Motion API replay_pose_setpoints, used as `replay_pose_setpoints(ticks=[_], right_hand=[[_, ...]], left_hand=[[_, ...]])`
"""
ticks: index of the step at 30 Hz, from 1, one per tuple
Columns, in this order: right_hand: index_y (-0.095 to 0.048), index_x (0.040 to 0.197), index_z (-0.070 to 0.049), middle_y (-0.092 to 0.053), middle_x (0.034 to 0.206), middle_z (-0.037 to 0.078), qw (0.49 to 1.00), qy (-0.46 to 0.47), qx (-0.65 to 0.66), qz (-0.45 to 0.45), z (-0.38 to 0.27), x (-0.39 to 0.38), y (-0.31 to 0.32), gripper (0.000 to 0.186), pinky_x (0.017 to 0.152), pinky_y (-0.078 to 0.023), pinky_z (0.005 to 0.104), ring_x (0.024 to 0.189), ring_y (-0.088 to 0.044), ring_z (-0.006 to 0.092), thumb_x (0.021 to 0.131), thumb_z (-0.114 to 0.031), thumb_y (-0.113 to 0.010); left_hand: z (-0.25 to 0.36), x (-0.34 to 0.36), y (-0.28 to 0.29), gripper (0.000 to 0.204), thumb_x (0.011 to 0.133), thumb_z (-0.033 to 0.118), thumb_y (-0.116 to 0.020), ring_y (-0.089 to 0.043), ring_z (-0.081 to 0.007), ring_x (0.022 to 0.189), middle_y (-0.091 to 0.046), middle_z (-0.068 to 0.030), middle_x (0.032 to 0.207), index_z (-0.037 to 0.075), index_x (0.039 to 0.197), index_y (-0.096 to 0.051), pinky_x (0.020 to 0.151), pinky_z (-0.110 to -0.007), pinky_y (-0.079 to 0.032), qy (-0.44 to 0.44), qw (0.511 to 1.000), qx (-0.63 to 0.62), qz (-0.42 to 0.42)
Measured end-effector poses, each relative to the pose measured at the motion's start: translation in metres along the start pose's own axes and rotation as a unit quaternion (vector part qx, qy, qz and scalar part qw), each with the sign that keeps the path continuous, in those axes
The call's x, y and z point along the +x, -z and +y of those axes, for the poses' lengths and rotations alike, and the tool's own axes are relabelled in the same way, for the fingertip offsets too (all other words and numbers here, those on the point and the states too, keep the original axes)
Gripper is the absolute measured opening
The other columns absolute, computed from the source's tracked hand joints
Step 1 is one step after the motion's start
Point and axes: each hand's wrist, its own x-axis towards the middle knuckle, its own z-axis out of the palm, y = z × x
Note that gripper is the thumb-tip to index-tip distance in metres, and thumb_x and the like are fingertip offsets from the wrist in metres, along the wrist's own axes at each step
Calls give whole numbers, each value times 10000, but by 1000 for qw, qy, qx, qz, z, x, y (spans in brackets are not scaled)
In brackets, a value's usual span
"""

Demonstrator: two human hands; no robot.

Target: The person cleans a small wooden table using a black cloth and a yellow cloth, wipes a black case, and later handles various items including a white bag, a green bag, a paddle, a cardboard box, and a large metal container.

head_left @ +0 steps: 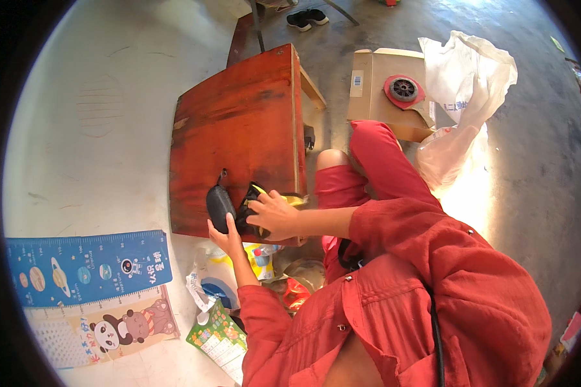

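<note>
On the red-brown wooden table (239, 122), near its closest edge, lies a black oval case (220, 208) with a small loop at its far end. My left hand (226, 237) is closed around the case's near end, thumb on its right side. Just to the right, my right hand (275, 216) reaches across with bent fingers over a black-and-yellow item (250, 193) that looks like soft fabric. The hand covers much of that item, so its kind does not show. A blurred yellow part sticks out beyond the right wrist.
A flattened cardboard box (374, 80) with a black wheel (403, 89) on it lies on the floor, beside white plastic bags (474, 77). Below the table's near edge are bags, packages and a metal bowl (310, 271). Wall charts (90, 267) hang at left.
</note>
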Motion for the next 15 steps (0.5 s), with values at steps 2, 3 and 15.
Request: replay_pose_setpoints(ticks=[2,3,15], right_hand=[[-515,1382,-241,-446,1435,166,997,-8,38,67,11,0,7,869,1037,-331,557,1282,-446,396,632,-575,-798],[-505,1403,-216,-409,1486,178,995,-16,42,87,10,-1,23,855,1097,-268,623,1351,-394,413,672,-545,-799],[-664,1133,-73,-611,1237,153,895,-248,-1,371,193,-137,167,353,983,-468,433,1153,-575,363,819,-212,-743]], left_hand=[[-2,-1,4,789,868,450,-724,-383,-401,1347,-399,-278,1447,-13,1432,-425,1125,-472,-324,28,999,-40,-13],[-2,-7,9,770,879,440,-713,-376,-404,1352,-396,-279,1451,-13,1432,-427,1127,-475,-317,24,999,-19,-9],[124,-89,10,602,915,200,-694,-317,-331,1411,-344,-198,1514,57,1442,-442,1104,-467,-328,-170,983,-37,-59]])
